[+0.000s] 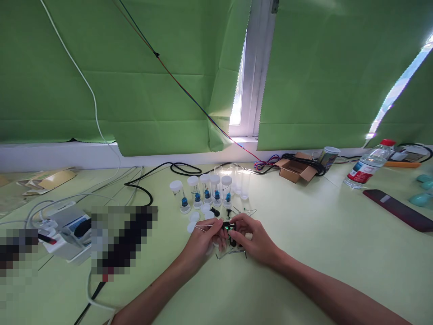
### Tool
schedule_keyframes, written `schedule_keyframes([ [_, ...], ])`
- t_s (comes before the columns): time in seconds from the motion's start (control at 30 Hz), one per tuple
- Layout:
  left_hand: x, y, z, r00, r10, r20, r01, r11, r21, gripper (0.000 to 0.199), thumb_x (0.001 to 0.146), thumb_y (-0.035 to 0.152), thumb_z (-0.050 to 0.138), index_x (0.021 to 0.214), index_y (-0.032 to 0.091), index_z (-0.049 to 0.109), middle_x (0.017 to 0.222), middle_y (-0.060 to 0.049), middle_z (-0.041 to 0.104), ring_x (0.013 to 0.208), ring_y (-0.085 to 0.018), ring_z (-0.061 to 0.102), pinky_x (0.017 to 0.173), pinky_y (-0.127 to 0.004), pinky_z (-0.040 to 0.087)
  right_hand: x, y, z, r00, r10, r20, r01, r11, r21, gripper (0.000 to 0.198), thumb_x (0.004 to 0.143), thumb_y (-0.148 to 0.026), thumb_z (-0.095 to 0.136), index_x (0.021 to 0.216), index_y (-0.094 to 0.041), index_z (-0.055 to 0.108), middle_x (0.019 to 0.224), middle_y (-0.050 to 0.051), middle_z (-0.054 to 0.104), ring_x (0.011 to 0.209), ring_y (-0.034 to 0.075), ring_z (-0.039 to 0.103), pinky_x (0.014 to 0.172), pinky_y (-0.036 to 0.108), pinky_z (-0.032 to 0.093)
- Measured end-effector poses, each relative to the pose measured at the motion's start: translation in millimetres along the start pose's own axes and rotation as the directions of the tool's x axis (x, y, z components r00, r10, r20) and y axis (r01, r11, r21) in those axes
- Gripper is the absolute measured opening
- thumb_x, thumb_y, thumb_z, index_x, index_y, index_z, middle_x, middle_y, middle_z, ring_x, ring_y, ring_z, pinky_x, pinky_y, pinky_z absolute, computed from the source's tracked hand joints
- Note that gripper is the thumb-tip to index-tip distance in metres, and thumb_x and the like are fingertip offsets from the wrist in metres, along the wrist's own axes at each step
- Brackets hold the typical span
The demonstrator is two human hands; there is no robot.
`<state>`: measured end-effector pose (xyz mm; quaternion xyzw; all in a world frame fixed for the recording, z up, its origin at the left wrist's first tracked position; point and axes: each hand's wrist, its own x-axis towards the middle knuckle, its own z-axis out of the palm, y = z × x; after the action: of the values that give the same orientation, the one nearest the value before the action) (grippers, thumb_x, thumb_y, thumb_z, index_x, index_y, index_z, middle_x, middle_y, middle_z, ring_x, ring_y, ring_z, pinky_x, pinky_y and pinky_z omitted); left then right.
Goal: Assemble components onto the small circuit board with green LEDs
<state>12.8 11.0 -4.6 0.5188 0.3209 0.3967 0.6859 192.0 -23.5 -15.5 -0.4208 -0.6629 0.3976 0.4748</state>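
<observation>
My left hand (207, 235) and my right hand (253, 235) meet over the table, fingers pinched on a small black part (229, 224). Thin pale rods (204, 225) stick out to the left from my left fingers. A green glint shows just below the black part. More small black pieces (215, 211) and thin rods (248, 211) lie around my hands, some hidden beneath them. White round caps (194, 216) lie beside my left hand. Behind stands a row of clear tubes with white lids (215, 192), each with a blue piece inside.
Clear tubes (244, 185) without visible lids stand behind the row. At the back right are an open cardboard box (293, 170), a can (328, 160) and a water bottle (368, 167). A dark flat case (397, 210) lies right. Left, cables surround a white power strip (69, 234).
</observation>
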Motion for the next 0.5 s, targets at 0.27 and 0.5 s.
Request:
schedule_keyframes([
  [0.27, -0.6, 0.1, 0.2, 1.0, -0.008, 0.006, 0.008, 1.0, 0.009, 0.036, 0.088, 0.041, 0.062, 0.066, 0.012, 0.065, 0.061, -0.004, 0.061, 0.053, -0.013, 0.057, 0.05, -0.024, 0.044, 0.2, -1.4, -0.4, 1.0, 0.026, -0.002, -0.026, 1.0, -0.016, 0.019, 0.092, -0.038, 0.057, 0.091, -0.018, 0.057, 0.072, 0.0, 0.061, 0.065, 0.014, 0.059, 0.064, 0.027, 0.05],
  [0.5, -1.0, -0.1, 1.2, 1.0, -0.007, 0.009, 0.006, 0.999, 0.043, 0.037, 0.088, 0.041, 0.061, 0.065, 0.013, 0.065, 0.061, -0.004, 0.061, 0.052, -0.013, 0.056, 0.05, -0.024, 0.044, 1.2, -2.8, -1.7, 1.0, 0.011, 0.014, -0.01, 0.998, -0.055, 0.035, 0.097, -0.042, 0.047, 0.075, -0.017, 0.057, 0.067, 0.0, 0.059, 0.061, 0.013, 0.055, 0.06, 0.025, 0.047],
])
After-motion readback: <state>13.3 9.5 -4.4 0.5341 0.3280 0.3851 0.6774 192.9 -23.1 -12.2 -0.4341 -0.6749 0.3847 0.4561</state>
